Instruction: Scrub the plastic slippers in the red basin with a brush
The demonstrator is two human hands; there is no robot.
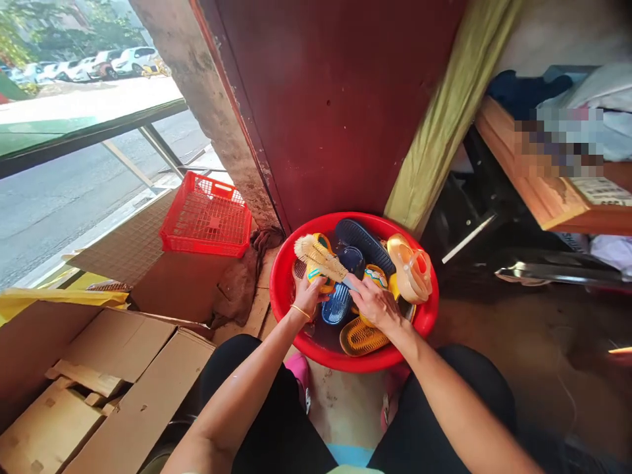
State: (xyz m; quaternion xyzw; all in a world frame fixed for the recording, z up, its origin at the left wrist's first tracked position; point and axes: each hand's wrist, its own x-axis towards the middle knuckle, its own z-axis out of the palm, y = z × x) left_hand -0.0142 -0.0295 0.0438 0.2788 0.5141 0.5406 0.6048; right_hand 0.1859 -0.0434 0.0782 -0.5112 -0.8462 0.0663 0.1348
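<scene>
A red basin (pixel 281 263) stands between my knees, full of wet sandals and slippers. My left hand (pixel 310 296) is closed on a yellow sandal (pixel 323 245) over the basin's left side. In my right hand (pixel 376 301) is the handle of a scrub brush (pixel 316 257), its pale bristles lying across the yellow sandal. Beneath them lie a blue slipper (pixel 338 304), a dark navy slipper (pixel 363 238) at the back and a yellow slipper (pixel 363 337) at the front. A beige sandal (pixel 409 266) leans on the right rim.
A red plastic crate (pixel 207 217) sits on cardboard at the left, beside a brown cloth (pixel 241 283). An open cardboard box (pixel 143 395) is at the lower left. Behind the basin stands a dark red door (pixel 336 118); a yellow-green curtain (pixel 439 125) hangs beside it. A wooden shelf (pixel 538 178) juts out at right.
</scene>
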